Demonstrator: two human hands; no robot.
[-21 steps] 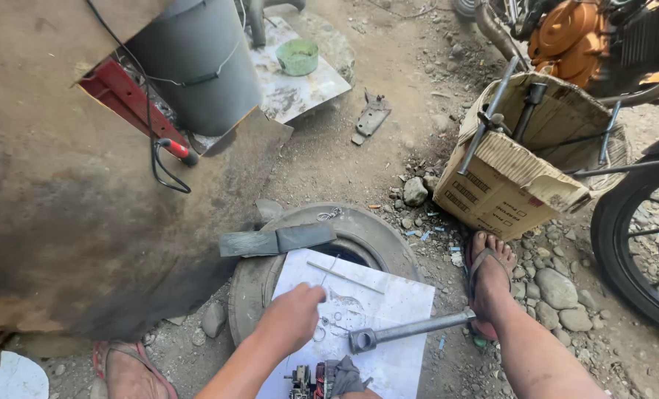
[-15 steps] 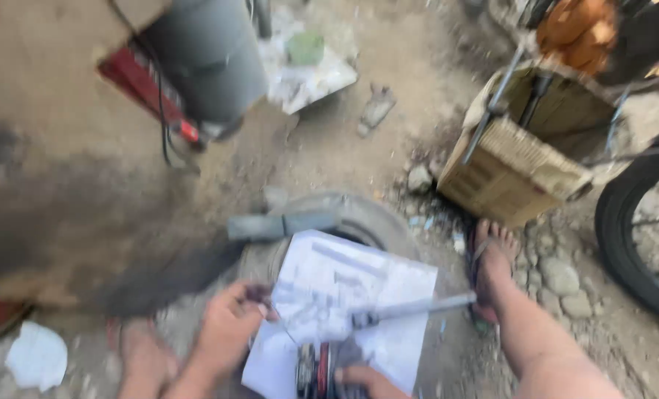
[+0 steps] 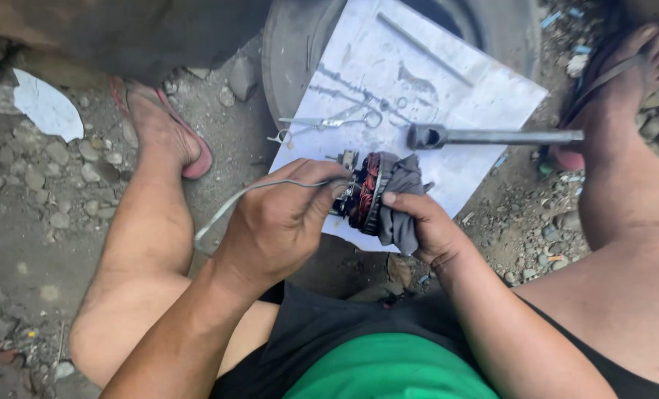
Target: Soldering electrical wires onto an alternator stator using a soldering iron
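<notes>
head view: the left hand [image 3: 281, 222] fingers pinch a bent grey wire [image 3: 226, 207] against a copper-wound coil part [image 3: 362, 193], which the right hand [image 3: 425, 225] grips through a dark rag [image 3: 399, 199] just above the white sheet [image 3: 447, 89]. the wire tip could slip and nick the windings, or the part could drop onto the gravel [image 3: 41, 170].

Left hand [image 3: 281, 222] holds wire [image 3: 230, 203] against coil [image 3: 362, 193] (rag-wrapped).

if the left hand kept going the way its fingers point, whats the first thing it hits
Probably the coil-wound motor part right at the fingertips of the left hand, which points right while holding a bent wire. The right hand grips that part through a grey rag. Depth looks close.
</notes>
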